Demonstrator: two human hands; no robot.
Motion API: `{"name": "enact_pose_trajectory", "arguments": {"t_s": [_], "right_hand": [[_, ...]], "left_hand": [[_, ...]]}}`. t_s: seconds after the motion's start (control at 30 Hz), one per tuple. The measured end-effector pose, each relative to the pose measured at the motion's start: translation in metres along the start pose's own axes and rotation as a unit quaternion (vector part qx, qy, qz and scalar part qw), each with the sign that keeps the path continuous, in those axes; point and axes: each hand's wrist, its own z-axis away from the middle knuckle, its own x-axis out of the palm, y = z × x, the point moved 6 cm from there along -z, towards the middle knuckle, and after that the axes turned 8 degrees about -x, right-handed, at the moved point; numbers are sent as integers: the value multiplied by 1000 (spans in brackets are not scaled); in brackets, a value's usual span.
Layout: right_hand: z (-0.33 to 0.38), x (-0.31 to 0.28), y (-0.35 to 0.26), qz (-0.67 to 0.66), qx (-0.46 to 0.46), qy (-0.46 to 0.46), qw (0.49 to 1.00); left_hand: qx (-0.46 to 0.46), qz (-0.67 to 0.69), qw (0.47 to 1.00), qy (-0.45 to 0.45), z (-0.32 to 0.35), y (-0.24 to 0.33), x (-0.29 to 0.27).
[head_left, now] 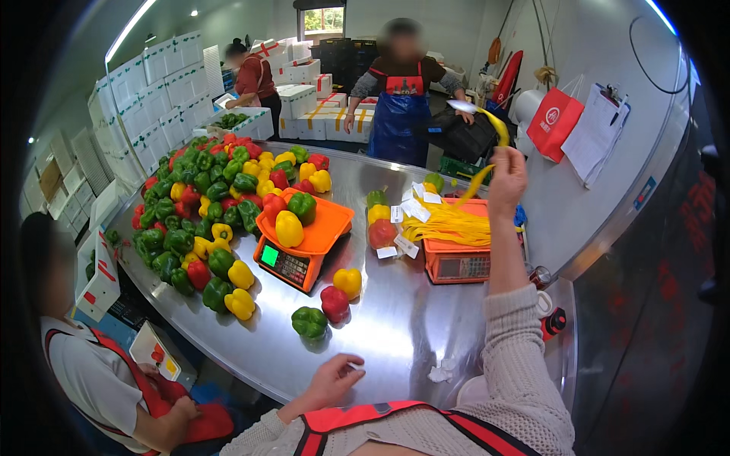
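My right hand (508, 182) is raised over the right side of the steel table, closed on a long yellow mesh bag (477, 182) that hangs stretched thin, with a white tag at its upper end. Below it, a bundle of similar yellow mesh bags (449, 228) with white tags lies on an orange scale (456, 270). My left hand (332, 380) is over the table's near edge, its fingers loosely bent and apart, holding nothing. Nearest to it are a green bell pepper (309, 323), a red one (334, 304) and a yellow one (347, 283).
A second orange scale (304, 235) carries a few peppers. A large heap of mixed peppers (198, 190) covers the table's left side. Tagged, packed peppers (382, 233) lie mid-right. Co-workers stand at left (114, 380) and across the table (403, 99); another is behind.
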Motion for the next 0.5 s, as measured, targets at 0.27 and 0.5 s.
{"name": "enact_pose_trajectory", "arguments": {"t_s": [0.27,0.5], "right_hand": [[281,50,-182,-190,-85,-439,874],[363,17,-148,-178,108,-500,840]], "left_hand": [[110,293,939,145,-3,92,-58],[42,406,858,313,31,15,-136]]}}
